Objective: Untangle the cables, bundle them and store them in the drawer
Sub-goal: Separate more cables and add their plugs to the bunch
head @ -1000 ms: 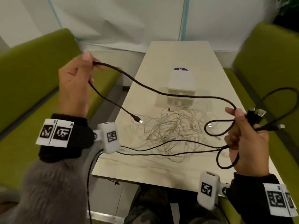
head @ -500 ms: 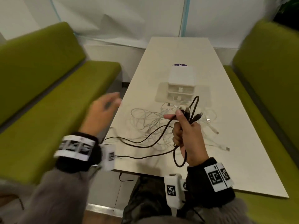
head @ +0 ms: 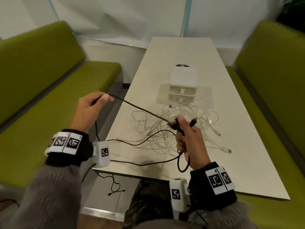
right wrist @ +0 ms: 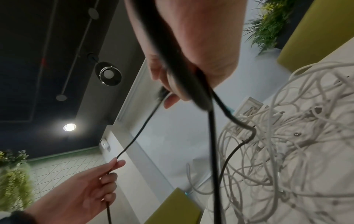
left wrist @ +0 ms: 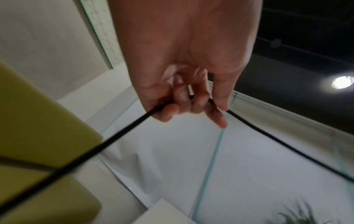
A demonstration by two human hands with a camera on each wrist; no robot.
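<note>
Right hand [head: 189, 138] fists black cable [head: 140, 109] loops and plugs, upright. Left hand [head: 92, 109] pinches the same cable; strand runs taut left-up from right grip. White cable tangle [head: 181, 126] lies just beyond, drawer box [head: 182, 86] farther, nearer right hand.

The right hand [head: 189, 139] closes over the folded middle of the black cable [head: 140, 108], so how many loops it holds cannot be told. In the right wrist view the strands near the lens blur into one dark band. Among the white cables [head: 184, 129], individual cords cannot be traced. Both drawers of the drawer unit [head: 182, 86] have translucent fronts whose contents stay unclear.
</note>
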